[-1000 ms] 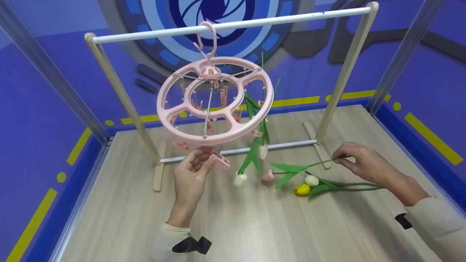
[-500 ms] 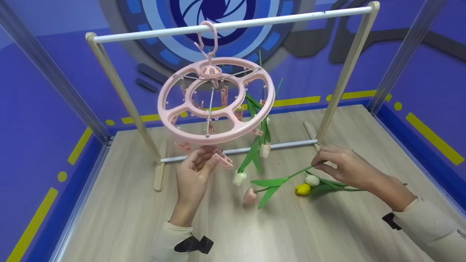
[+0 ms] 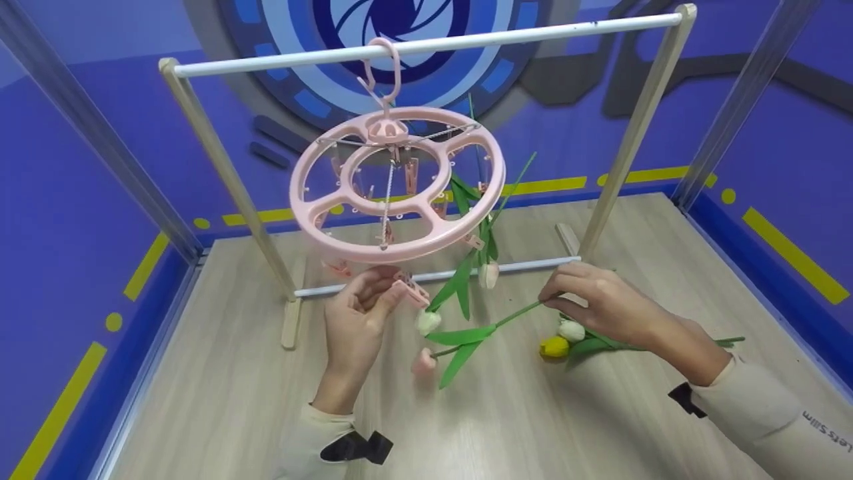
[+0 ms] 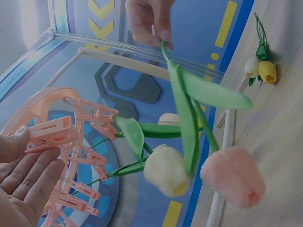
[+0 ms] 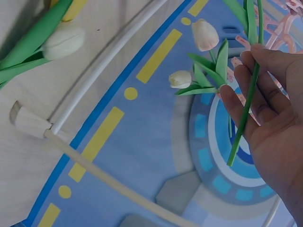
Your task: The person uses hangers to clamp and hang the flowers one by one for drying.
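Note:
My left hand (image 3: 353, 327) pinches a pink clothespin (image 4: 51, 134) between thumb and fingers, just under the front rim of a round pink clip hanger (image 3: 433, 240). The thumb presses one arm of the clothespin in the left wrist view. By its green stem (image 5: 251, 90), my right hand (image 3: 610, 303) holds a pink tulip (image 3: 424, 363); its bloom points left and down, below the clothespin and apart from it. A white tulip (image 3: 428, 323) and a pale pink tulip (image 3: 488, 275) hang bloom-down from other clips on the hanger's right side.
The hanger hooks over the white top bar (image 3: 506, 37) of a wooden-legged rack. Its lower bar (image 3: 526, 268) runs just above the wood-grain table (image 3: 220, 400). A yellow tulip (image 3: 554, 347) and a white tulip (image 3: 571, 330) lie at right, partly behind my right forearm.
My right hand has carried the pink tulip leftward, toward the clothespin. The left hand has shifted only slightly right. The hanging white tulip has swung a little left.

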`<state>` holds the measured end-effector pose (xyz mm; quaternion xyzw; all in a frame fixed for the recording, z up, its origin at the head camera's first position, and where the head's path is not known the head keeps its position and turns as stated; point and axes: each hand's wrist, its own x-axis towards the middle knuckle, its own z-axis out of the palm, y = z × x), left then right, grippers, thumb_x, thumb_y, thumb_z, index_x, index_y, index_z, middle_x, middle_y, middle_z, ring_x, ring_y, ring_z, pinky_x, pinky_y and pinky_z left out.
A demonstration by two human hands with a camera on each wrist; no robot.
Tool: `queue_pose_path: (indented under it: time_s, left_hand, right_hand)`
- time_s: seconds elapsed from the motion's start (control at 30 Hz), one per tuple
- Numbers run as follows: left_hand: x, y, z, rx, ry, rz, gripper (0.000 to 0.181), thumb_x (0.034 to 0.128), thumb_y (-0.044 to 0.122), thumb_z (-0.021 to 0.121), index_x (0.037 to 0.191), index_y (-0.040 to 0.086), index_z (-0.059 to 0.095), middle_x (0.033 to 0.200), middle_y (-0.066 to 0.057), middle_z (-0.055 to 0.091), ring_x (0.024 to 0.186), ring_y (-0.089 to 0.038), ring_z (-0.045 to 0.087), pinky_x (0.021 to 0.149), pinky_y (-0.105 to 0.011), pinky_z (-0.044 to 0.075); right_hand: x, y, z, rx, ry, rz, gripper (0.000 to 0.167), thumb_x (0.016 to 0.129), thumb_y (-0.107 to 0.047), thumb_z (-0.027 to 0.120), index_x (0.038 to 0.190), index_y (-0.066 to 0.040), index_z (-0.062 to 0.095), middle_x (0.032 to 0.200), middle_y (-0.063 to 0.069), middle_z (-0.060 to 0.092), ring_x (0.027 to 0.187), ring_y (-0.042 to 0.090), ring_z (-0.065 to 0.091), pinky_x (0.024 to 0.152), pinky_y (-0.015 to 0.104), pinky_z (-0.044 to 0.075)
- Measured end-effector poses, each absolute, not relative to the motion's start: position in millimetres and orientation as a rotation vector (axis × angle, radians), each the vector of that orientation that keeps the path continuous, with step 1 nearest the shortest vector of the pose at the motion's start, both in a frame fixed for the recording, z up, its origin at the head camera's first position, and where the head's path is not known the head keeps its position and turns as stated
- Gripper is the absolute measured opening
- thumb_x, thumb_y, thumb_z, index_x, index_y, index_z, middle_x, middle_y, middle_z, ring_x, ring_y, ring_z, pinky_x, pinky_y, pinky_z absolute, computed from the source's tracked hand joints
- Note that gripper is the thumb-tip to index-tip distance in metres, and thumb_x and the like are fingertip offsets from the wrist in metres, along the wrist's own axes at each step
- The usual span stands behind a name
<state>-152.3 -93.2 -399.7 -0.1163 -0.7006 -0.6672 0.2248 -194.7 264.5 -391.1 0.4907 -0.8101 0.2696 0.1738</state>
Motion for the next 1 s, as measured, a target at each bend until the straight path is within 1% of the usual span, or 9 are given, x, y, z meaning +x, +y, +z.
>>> queue_pose_path:
  time_s: [0.23, 0.37, 0.53, 0.7, 0.8, 0.9, 1.0]
  left_hand:
    - [-151, -90, -398, -0.344, -1.960, -1.805, 0.023, 0.0950, 0.001, 0.079, 0.117, -0.005, 0.074, 0.107, -0.011, 0.078, 0.099, -0.023, 0.076, 0.089, -0.033, 0.062]
    - [-150, -89, -397, -0.352, -1.971, -1.800, 0.023, 0.0952, 0.002, 0.079, 0.116, -0.004, 0.074, 0.106, -0.010, 0.079, 0.097, -0.022, 0.076, 0.089, -0.033, 0.062]
    - [-150, -88, -396, -0.364, -1.979, -1.786, 0.023, 0.0948, 0.004, 0.080, 0.116, -0.002, 0.075, 0.106, -0.006, 0.079, 0.099, -0.021, 0.076, 0.091, -0.034, 0.061]
    - [-150, -87, -395, -0.367, -1.980, -1.795, 0.023, 0.0948, 0.005, 0.080, 0.116, -0.002, 0.075, 0.105, -0.005, 0.079, 0.097, -0.021, 0.076, 0.090, -0.034, 0.062]
    - [-149, -85, -394, -0.371, -1.967, -1.811, 0.022, 0.0944, 0.003, 0.080, 0.115, -0.003, 0.075, 0.104, -0.008, 0.079, 0.096, -0.022, 0.076, 0.088, -0.034, 0.062]
    - [-149, -84, -393, -0.384, -1.954, -1.825, 0.022, 0.0936, 0.001, 0.081, 0.114, -0.005, 0.075, 0.103, -0.010, 0.078, 0.094, -0.024, 0.076, 0.087, -0.034, 0.063]
    - [-149, -83, -392, -0.404, -1.956, -1.815, 0.023, 0.0935, 0.001, 0.081, 0.115, -0.006, 0.074, 0.104, -0.012, 0.078, 0.094, -0.025, 0.076, 0.087, -0.035, 0.063]
  right_hand:
    - [-196, 251, -385, 1.395, -2.294, 0.789, 0.038, 0.083, 0.015, 0.083, 0.107, -0.013, 0.074, 0.102, -0.002, 0.071, 0.090, 0.015, 0.066, 0.087, 0.013, 0.053]
    - [-197, 242, -383, 1.389, -2.279, 0.794, 0.036, 0.082, 0.015, 0.083, 0.106, -0.010, 0.074, 0.101, -0.001, 0.071, 0.090, 0.016, 0.065, 0.088, 0.011, 0.051]
    - [-197, 232, -379, 1.372, -2.237, 0.795, 0.034, 0.082, 0.014, 0.084, 0.104, -0.010, 0.074, 0.099, -0.002, 0.071, 0.088, 0.016, 0.065, 0.086, 0.010, 0.050]
    - [-198, 223, -373, 1.371, -2.180, 0.773, 0.035, 0.080, 0.014, 0.085, 0.103, -0.010, 0.075, 0.099, -0.003, 0.071, 0.091, 0.017, 0.068, 0.088, 0.011, 0.050]
    - [-198, 219, -370, 1.360, -2.179, 0.760, 0.033, 0.082, 0.013, 0.085, 0.103, -0.010, 0.076, 0.099, -0.003, 0.071, 0.090, 0.016, 0.068, 0.082, 0.015, 0.054]
    - [-199, 215, -367, 1.350, -2.185, 0.747, 0.031, 0.082, 0.012, 0.085, 0.103, -0.010, 0.076, 0.098, -0.003, 0.071, 0.089, 0.015, 0.068, 0.075, 0.024, 0.059]
    - [-199, 212, -365, 1.345, -2.188, 0.735, 0.030, 0.083, 0.011, 0.086, 0.103, -0.010, 0.076, 0.097, -0.002, 0.071, 0.088, 0.016, 0.068, 0.071, 0.032, 0.062]
